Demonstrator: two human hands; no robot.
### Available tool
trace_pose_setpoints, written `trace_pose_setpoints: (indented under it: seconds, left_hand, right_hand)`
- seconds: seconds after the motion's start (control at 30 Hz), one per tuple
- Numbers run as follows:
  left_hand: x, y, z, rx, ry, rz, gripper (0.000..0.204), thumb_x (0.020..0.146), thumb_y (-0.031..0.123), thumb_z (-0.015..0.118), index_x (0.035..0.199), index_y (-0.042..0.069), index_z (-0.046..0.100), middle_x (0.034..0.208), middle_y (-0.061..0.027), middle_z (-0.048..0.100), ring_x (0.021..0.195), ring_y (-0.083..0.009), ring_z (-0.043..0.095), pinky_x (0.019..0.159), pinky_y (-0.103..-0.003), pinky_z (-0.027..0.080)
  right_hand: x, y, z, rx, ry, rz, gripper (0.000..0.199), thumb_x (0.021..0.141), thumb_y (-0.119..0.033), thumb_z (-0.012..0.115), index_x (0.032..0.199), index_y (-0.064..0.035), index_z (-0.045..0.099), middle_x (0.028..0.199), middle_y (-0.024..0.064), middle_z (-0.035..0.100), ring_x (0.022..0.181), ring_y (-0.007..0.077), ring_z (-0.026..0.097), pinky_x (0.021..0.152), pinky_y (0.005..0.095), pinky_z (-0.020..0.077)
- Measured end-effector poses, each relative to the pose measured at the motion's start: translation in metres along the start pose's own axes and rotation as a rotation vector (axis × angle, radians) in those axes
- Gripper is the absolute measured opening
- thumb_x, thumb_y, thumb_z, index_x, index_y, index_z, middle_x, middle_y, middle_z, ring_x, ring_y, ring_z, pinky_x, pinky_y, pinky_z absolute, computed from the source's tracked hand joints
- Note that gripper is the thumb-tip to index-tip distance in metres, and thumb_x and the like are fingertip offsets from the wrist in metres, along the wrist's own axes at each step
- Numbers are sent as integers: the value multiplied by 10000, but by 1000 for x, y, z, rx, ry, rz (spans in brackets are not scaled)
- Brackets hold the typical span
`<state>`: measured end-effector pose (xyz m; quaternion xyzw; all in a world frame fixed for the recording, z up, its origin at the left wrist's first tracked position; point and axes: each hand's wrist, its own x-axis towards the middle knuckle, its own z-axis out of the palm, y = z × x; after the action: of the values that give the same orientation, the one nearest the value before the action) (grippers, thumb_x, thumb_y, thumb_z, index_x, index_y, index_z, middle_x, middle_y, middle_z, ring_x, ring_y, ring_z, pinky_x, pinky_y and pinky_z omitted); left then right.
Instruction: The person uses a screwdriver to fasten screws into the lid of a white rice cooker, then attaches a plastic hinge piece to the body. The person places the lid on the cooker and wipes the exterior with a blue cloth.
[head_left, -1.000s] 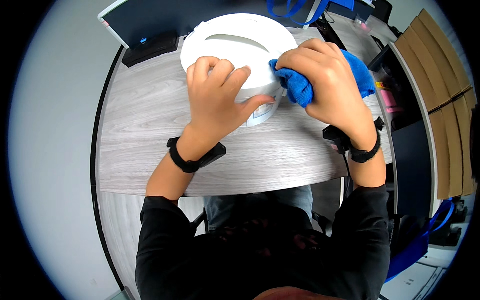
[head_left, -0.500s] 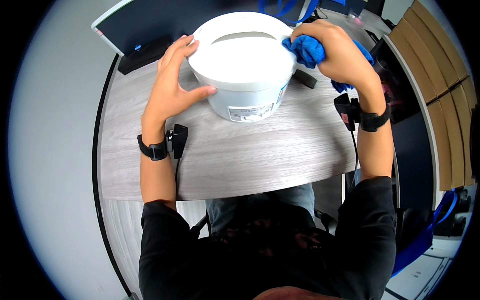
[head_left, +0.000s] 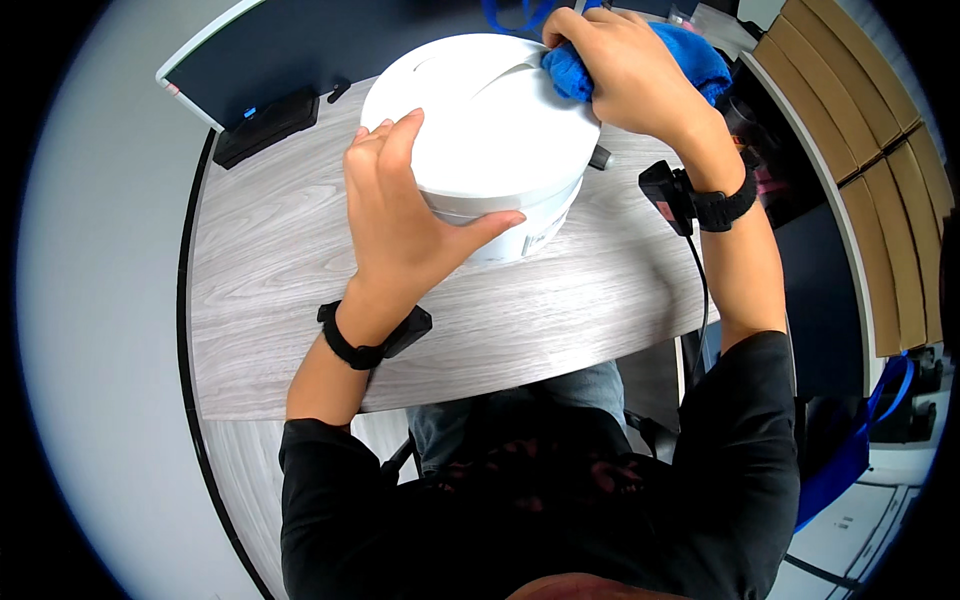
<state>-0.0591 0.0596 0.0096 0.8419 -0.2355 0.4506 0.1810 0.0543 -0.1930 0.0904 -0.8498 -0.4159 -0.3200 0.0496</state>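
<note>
Left hand [head_left: 400, 215] is gripping the white cooker [head_left: 480, 130] at its 7 o'clock side, fingers spread. Right hand [head_left: 625, 70] is clutching a blue cloth [head_left: 690, 50] at 1 o'clock.

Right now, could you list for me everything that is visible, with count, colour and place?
bucket: one, white, lid on, at the far middle of the desk
cloth: one, blue, pressed on the bucket's far right rim
desk: one, grey wood grain, under the bucket
flat box: one, black, far left of the desk
cardboard boxes: several, brown, along the right edge
wrist bands: two, black, one on each wrist
left hand: one, gripping the bucket's near side
right hand: one, holding the cloth
</note>
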Motion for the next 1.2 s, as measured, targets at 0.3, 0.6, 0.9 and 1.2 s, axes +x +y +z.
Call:
trace_pose_setpoints:
  seconds: [0.3, 0.6, 0.9, 1.2]
  left_hand:
    - [15, -43, -22, -329, -204, -26, 1123, 634, 441, 954, 1499, 28, 367, 1295, -158, 551, 1176, -309, 521, 1031, -425, 439]
    - [17, -22, -24, -224, -148, 30, 989, 613, 543, 926, 1394, 73, 543, 1239, -111, 655, 1110, -275, 560, 950, -387, 366]
    - [16, -7, -21, -178, -77, 10, 960, 534, 456, 980, 1342, 121, 587, 1143, -56, 659, 1027, -247, 544, 888, -393, 366]
    - [20, 0, -24, -176, -123, -10, 925, 473, 297, 1005, 1312, 164, 639, 1033, -33, 649, 961, -246, 514, 867, -390, 371]
  right_hand:
    - [2, -13, -8, 272, 40, 12, 412, 729, 50, 659, 1127, -48, 622, 976, 168, 707, 967, 393, 682, 830, 454, 550]
    - [6, -34, -8, 306, 45, -17, 385, 710, 25, 666, 1085, -64, 656, 911, 196, 713, 899, 398, 693, 786, 465, 548]
    - [-2, -78, -30, 386, 100, -178, 407, 624, 24, 727, 1012, -41, 622, 798, 177, 684, 813, 404, 683, 697, 463, 526]
    - [-18, -102, -37, 357, 107, -129, 477, 589, -9, 706, 1058, -57, 629, 744, 79, 626, 777, 307, 633, 764, 402, 454]
